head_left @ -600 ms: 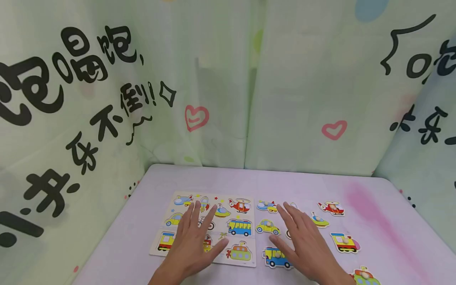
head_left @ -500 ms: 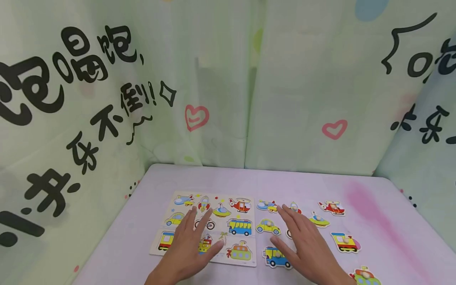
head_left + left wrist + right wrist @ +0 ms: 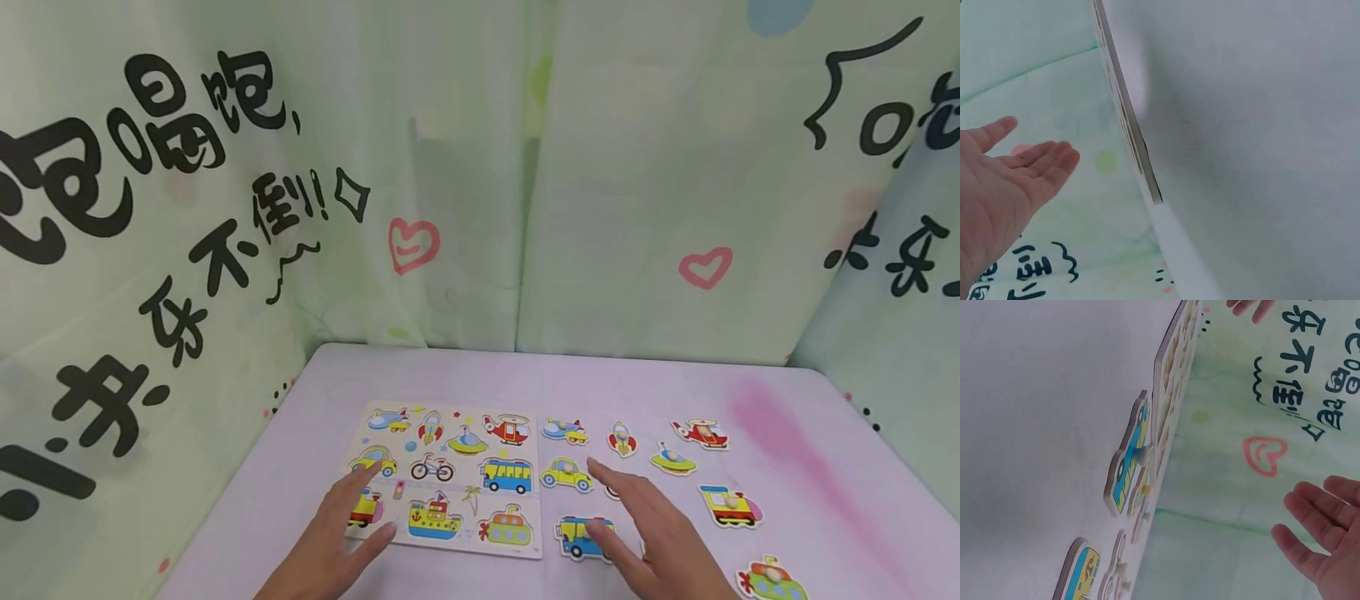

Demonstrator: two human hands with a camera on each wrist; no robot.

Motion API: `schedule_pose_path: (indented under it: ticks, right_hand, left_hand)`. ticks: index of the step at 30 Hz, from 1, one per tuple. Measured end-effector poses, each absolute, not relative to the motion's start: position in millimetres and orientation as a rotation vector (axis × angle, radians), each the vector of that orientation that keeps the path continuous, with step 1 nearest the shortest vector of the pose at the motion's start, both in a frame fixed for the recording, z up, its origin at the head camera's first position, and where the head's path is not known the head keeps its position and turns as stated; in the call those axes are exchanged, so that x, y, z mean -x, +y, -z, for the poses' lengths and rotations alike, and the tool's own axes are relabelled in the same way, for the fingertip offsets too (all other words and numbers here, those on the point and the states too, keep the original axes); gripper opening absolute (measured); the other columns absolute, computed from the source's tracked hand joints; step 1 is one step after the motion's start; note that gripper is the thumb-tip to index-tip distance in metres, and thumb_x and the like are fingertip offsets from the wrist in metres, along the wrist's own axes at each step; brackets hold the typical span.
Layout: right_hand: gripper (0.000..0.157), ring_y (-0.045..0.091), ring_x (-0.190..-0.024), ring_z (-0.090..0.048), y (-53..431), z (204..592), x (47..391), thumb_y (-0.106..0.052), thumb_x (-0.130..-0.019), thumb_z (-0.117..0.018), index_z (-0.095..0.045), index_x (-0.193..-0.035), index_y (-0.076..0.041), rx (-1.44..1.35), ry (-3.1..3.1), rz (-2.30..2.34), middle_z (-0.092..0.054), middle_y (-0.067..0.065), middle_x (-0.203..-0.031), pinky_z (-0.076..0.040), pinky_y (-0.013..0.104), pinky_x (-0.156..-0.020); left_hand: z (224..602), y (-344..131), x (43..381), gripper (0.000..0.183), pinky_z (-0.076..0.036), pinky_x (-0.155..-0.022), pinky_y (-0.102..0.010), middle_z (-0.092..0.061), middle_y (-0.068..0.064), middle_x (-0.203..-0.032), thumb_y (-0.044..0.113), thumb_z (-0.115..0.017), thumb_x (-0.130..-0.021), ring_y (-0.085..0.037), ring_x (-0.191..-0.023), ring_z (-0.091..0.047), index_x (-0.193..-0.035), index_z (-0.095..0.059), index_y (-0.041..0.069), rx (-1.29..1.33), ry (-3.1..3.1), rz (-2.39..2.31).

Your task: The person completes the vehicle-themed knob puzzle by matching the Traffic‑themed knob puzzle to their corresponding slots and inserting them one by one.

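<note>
A wooden puzzle board point(image 3: 467, 477) printed with vehicles lies left of centre on the table. My left hand point(image 3: 326, 533) hovers over its left front corner, fingers spread and holding nothing; the left wrist view shows the hand point(image 3: 1013, 181) relaxed beside the board's edge point(image 3: 1124, 106). Over the loose pieces is my right hand point(image 3: 660, 529), also spread, its thumb overlapping the blue bus piece point(image 3: 573, 537). In the right wrist view a knob point(image 3: 1141, 455) stands up from that bus. A yellow car piece point(image 3: 566, 475) lies by the right fingertips. The hand partly hides a bicycle piece.
Other knobbed pieces lie right of the board: an airplane point(image 3: 565, 430), rocket point(image 3: 622, 439), flying saucer point(image 3: 672, 459), helicopter point(image 3: 701, 433), train point(image 3: 729, 507) and submarine point(image 3: 772, 579). A printed curtain point(image 3: 615, 208) hangs behind the table point(image 3: 615, 387).
My left hand has drawn back to the lower left, uncovering the board's bicycle and ship pictures. The right hand has pulled back slightly, showing the rocket piece fully.
</note>
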State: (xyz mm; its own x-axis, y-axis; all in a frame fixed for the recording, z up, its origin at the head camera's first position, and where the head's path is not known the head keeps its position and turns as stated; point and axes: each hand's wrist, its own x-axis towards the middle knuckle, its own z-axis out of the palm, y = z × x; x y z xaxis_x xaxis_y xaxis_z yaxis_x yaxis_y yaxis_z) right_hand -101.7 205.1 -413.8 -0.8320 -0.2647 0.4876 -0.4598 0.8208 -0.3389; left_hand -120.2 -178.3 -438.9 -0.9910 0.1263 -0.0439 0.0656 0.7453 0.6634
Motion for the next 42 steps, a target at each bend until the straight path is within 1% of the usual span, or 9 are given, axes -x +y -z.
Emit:
schedule_pose_path:
  ticks: [5, 10, 14, 17, 20, 25, 32, 37, 42]
  right_hand:
    - [0.067, 0.005, -0.111, -0.064, 203, 413, 95, -0.022, -0.086, -0.083, -0.054, -0.146, -0.021, -0.606, -2.501, -0.690, -0.065, -0.015, -0.131, -0.049, 0.018, -0.093]
    - [0.066, 0.003, -0.103, -0.067, 200, 411, 89, -0.019, -0.087, -0.082, -0.053, -0.146, -0.023, -0.620, -2.490, -0.723, -0.068, -0.020, -0.120, -0.057, 0.030, -0.083]
    - [0.063, 0.002, -0.100, -0.068, 200, 412, 88, -0.017, -0.086, -0.082, -0.056, -0.143, -0.021, -0.632, -2.474, -0.739, -0.070, -0.023, -0.114, -0.055, 0.026, -0.083]
    - [0.061, 0.002, -0.099, -0.068, 200, 414, 88, -0.015, -0.086, -0.082, -0.059, -0.141, -0.020, -0.645, -2.455, -0.755, -0.070, -0.024, -0.112, -0.049, 0.016, -0.088]
    - [0.056, 0.001, -0.098, -0.068, 200, 415, 88, -0.015, -0.087, -0.080, -0.060, -0.139, -0.020, -0.635, -2.461, -0.775, -0.070, -0.024, -0.110, -0.051, 0.017, -0.087]
    - [0.050, -0.001, -0.096, -0.068, 199, 415, 89, -0.015, -0.090, -0.078, -0.062, -0.137, -0.018, -0.611, -2.479, -0.809, -0.069, -0.025, -0.109, -0.056, 0.027, -0.083]
    - [0.043, 0.002, -0.093, -0.069, 198, 417, 93, -0.014, -0.093, -0.075, -0.063, -0.134, -0.013, -0.599, -2.520, -0.909, -0.072, -0.021, -0.106, -0.057, 0.029, -0.079]
    - [0.040, -0.001, -0.091, -0.067, 202, 420, 100, -0.013, -0.096, -0.071, -0.062, -0.135, -0.015, -0.601, -2.569, -0.964, -0.074, -0.015, -0.105, -0.057, 0.030, -0.079]
    - [0.035, -0.002, -0.090, -0.066, 207, 424, 111, -0.016, -0.100, -0.067, -0.061, -0.134, -0.016, -0.630, -2.612, -1.033, -0.073, -0.014, -0.106, -0.055, 0.028, -0.081]
  left_hand:
    - [434, -188, 118, 0.079, -0.036, -0.112, -0.061, -0.034, -0.010, -0.161, 0.054, -0.069, -0.092, -0.036, -0.143, -0.039, -0.157, -0.036, 0.023, -0.186, 2.835, -1.154]
    - [436, -201, 120, 0.082, -0.038, -0.111, -0.059, -0.037, -0.009, -0.159, 0.057, -0.070, -0.091, -0.033, -0.141, -0.041, -0.156, -0.039, 0.019, -0.209, 2.870, -1.065]
    - [439, -214, 123, 0.086, -0.040, -0.109, -0.059, -0.039, -0.013, -0.157, 0.058, -0.074, -0.087, -0.036, -0.140, -0.042, -0.154, -0.042, 0.018, -0.201, 2.914, -0.960]
    - [440, -222, 127, 0.089, -0.041, -0.107, -0.061, -0.040, -0.015, -0.156, 0.062, -0.077, -0.083, -0.038, -0.139, -0.043, -0.153, -0.043, 0.018, -0.166, 2.917, -0.888]
    - [442, -232, 131, 0.088, -0.042, -0.107, -0.060, -0.047, -0.014, -0.151, 0.058, -0.081, -0.080, -0.035, -0.136, -0.047, -0.149, -0.048, 0.015, -0.213, 2.922, -0.873]
    - [449, -249, 138, 0.079, -0.050, -0.101, -0.048, -0.057, -0.005, -0.138, 0.049, -0.086, -0.079, -0.025, -0.122, -0.057, -0.142, -0.053, 0.013, -0.277, 2.882, -0.945]
    - [456, -270, 155, 0.072, -0.053, -0.086, -0.023, -0.063, -0.009, -0.125, 0.035, -0.084, -0.085, -0.022, -0.108, -0.060, -0.140, -0.053, 0.001, -0.332, 2.647, -1.164]
    - [457, -280, 163, 0.065, -0.053, -0.082, -0.023, -0.063, -0.010, -0.115, 0.026, -0.082, -0.088, -0.013, -0.097, -0.058, -0.136, -0.054, -0.007, -0.439, 2.540, -1.260]
    - [462, -285, 163, 0.061, -0.051, -0.078, -0.020, -0.062, -0.008, -0.112, 0.026, -0.084, -0.086, -0.007, -0.089, -0.054, -0.131, -0.059, -0.006, -0.396, 2.539, -1.223]
